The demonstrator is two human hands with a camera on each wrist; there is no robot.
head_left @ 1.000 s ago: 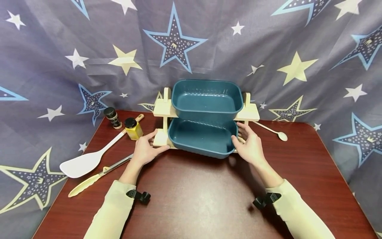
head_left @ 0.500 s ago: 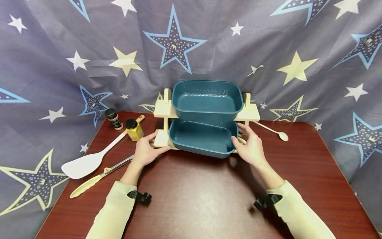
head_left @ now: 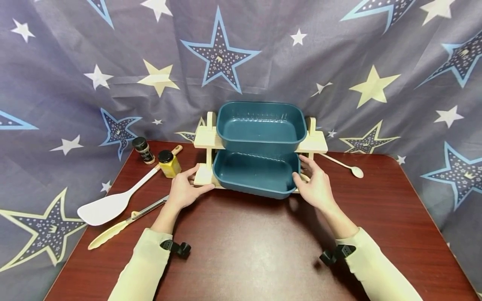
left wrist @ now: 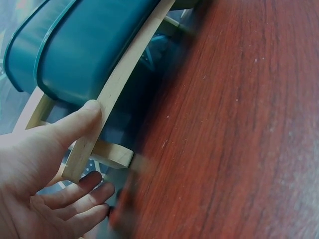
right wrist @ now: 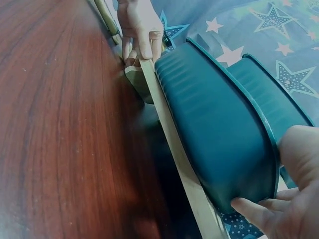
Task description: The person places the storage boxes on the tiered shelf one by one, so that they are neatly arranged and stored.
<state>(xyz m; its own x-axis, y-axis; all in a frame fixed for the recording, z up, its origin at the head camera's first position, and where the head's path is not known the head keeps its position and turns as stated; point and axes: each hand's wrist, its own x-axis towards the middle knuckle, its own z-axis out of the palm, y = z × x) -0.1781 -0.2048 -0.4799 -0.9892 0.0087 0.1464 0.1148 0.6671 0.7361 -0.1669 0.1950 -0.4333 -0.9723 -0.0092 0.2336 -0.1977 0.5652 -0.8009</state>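
A two-tier wooden rack [head_left: 204, 174] stands against the back curtain. On its upper shelf sits a teal rectangular bin [head_left: 261, 125]; another teal bin [head_left: 254, 171] is on the lower shelf, turned slightly, its right front corner jutting past the shelf edge. My left hand [head_left: 184, 188] grips the left end of the rack's lower shelf, the thumb [left wrist: 82, 119] against the front wooden strip and several fingers beyond it. With my right hand [head_left: 315, 184] I hold the lower bin's right end, thumb over the rim and fingertips [right wrist: 244, 206] against its outer side.
Left of the rack are a black-lidded spice jar [head_left: 143, 150], a yellow jar [head_left: 169, 164], a white spatula [head_left: 107, 207] and tongs [head_left: 113, 232]. A pale spoon [head_left: 355, 171] lies to the right. Star-patterned curtain [head_left: 263, 50] backs the brown table [head_left: 241, 251].
Both hands keep their places on the rack and the lower bin. The head view shifts very slightly; nothing else visibly moves.
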